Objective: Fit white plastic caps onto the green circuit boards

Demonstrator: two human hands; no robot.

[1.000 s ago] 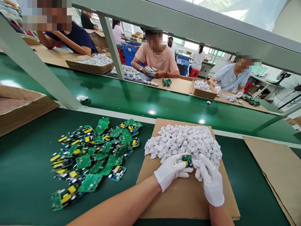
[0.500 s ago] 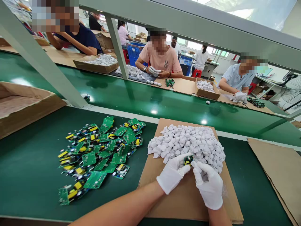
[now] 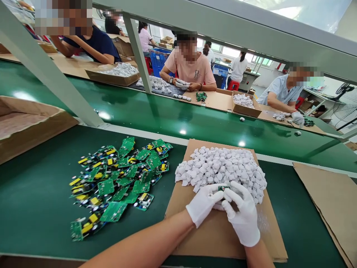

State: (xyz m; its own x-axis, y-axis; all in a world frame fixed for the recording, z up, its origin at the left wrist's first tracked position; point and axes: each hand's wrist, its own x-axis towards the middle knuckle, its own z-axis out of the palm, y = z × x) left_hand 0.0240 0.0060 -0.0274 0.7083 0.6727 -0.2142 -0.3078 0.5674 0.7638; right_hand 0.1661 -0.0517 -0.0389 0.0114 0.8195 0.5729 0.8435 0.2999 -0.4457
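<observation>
Between the white-gloved fingers of both hands is a small green circuit board [image 3: 223, 188], only a strip of it visible. My left hand [image 3: 202, 204] grips its left side, fingers behind and thumb in front. From the right, my right hand [image 3: 242, 214] has its curled fingertips closed on the board. Whether a small white piece is also in these fingers is hidden. Just beyond the hands lies a heap of small white pieces [image 3: 217, 163] on a cardboard sheet [image 3: 200, 240]. To the left, a loose pile of circuit boards [image 3: 113, 212] with yellow parts covers the dark green bench.
An open cardboard box [image 3: 36, 136] stands at far left, and more flat cardboard [image 3: 329, 201] lies at right. Beyond a pale rail runs a shiny green conveyor belt [image 3: 156, 119]. A slanted metal post [image 3: 52, 67] rises at left. Several people work across the belt.
My right hand has moved slightly left and its fingers have come up around the board. The board has turned, so less shows. Small items on the belt have moved left.
</observation>
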